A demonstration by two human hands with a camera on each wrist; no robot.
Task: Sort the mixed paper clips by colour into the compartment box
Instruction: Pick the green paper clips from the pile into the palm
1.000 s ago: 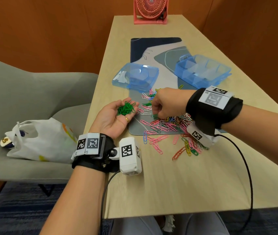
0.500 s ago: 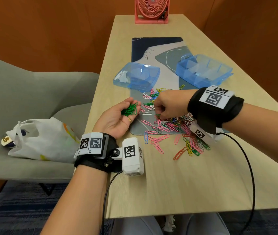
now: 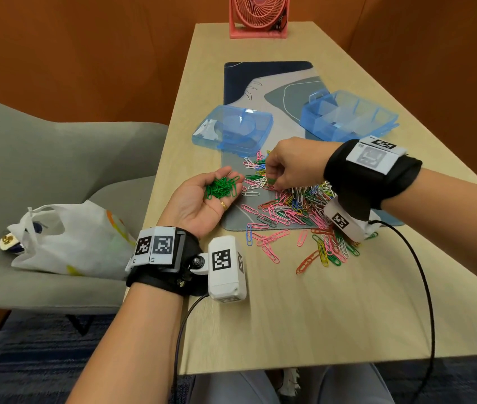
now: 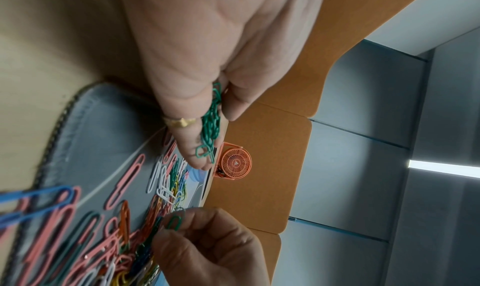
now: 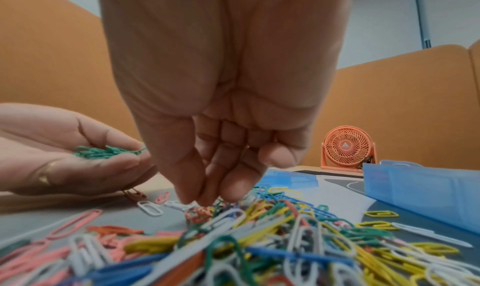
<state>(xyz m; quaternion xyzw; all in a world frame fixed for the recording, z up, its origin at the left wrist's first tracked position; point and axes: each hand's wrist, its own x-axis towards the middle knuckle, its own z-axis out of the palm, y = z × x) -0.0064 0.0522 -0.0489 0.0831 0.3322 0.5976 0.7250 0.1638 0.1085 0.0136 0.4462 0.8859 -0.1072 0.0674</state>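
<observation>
- The mixed paper clips (image 3: 298, 211) are plastic-coated wire ones in pink, white, green, yellow, blue and orange, in more than one size, tangled in a loose heap. Part of the heap sits on the near end of the desk mat (image 3: 278, 91), and the rest spills onto the bare wooden table (image 3: 304, 310) toward the person.
- The left hand (image 3: 202, 202) is palm up at the mat's left edge, fingers gently cupped, with a little bundle of green clips (image 3: 222, 188) lying in the palm. There's a gold ring (image 3: 223, 205) on one finger.
- The right hand (image 3: 292, 167) is palm down over the far-left bit of the heap, fingers curled. From the left wrist camera you can see its fingertips pinching a single green clip (image 4: 174, 221), right at the top of the pile. The other fingers are tucked under.
- The compartment box (image 3: 350, 118) is see-through blue plastic with dividers, sitting open on the right side of the mat, beyond the heap. From the head view the compartments look like they hold no clips, but the far ones are hard to make out.
- A second blue plastic piece (image 3: 234, 131), flat and shallow like a lid, lies on the mat's left edge just past the clips. Something pale shows through it, can't tell what.
- At the far end of the table stands a small pink desk fan (image 3: 259, 16).
- Off to the left is a grey chair (image 3: 42, 158) with a white plastic bag (image 3: 71, 237) on the seat.
</observation>
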